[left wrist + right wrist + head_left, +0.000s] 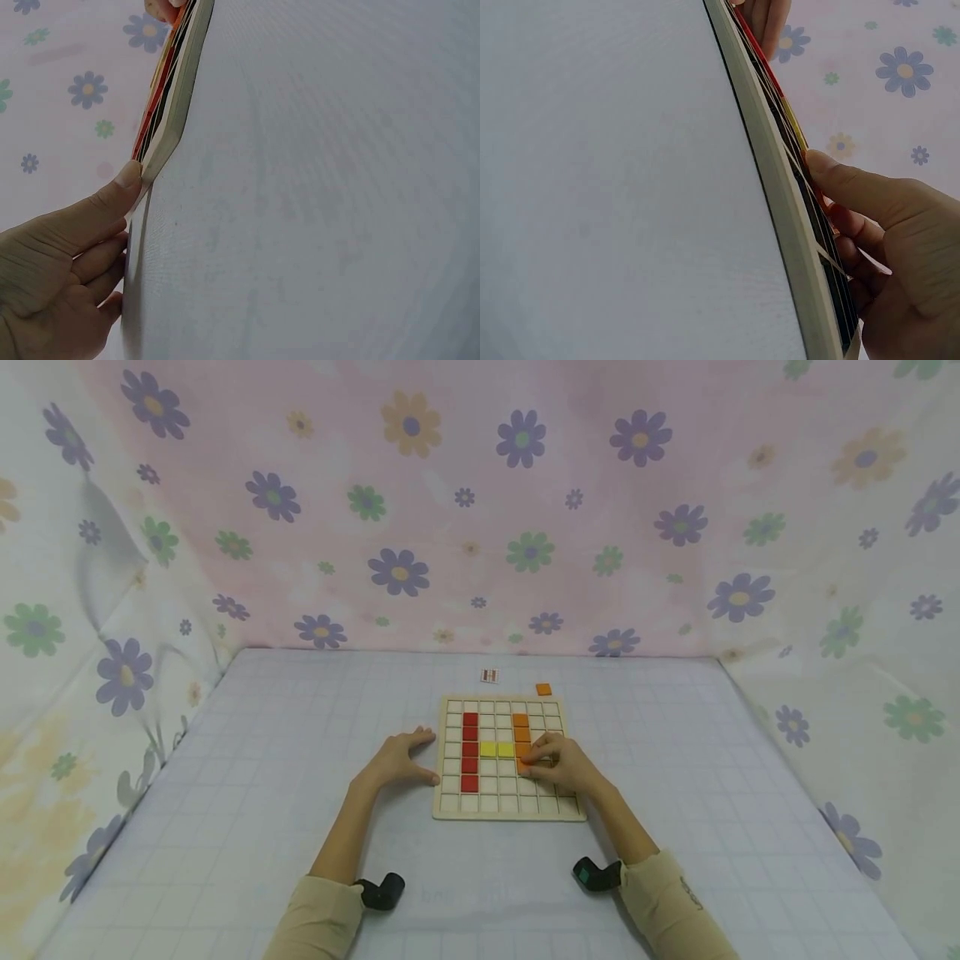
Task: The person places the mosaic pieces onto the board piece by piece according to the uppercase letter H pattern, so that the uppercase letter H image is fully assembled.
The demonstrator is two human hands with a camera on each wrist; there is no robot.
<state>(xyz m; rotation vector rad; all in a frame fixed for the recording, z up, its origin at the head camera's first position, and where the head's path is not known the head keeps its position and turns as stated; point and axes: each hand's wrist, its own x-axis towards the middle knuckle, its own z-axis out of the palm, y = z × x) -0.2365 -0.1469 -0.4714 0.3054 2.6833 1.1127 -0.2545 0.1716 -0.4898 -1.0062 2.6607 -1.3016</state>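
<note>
A wooden grid board (510,817) lies on the table with square tiles in its cells. A column of red tiles (470,749) fills its left side, two yellow tiles (497,749) sit in the middle, and a column of orange tiles (521,733) stands to the right. At the lower end of that orange column, my right hand (564,766) pinches an orange tile (522,767) between thumb and fingers, partly covering it. My left hand (399,761) rests beside the board, its thumb (127,177) touching the left edge and its fingers loosely bent.
Beyond the board's far edge lie a single orange tile (543,689) and a small printed card (490,676). A pale cloth with faint grid lines covers the table (285,777). Flowered curtains (480,510) close off the back and both sides.
</note>
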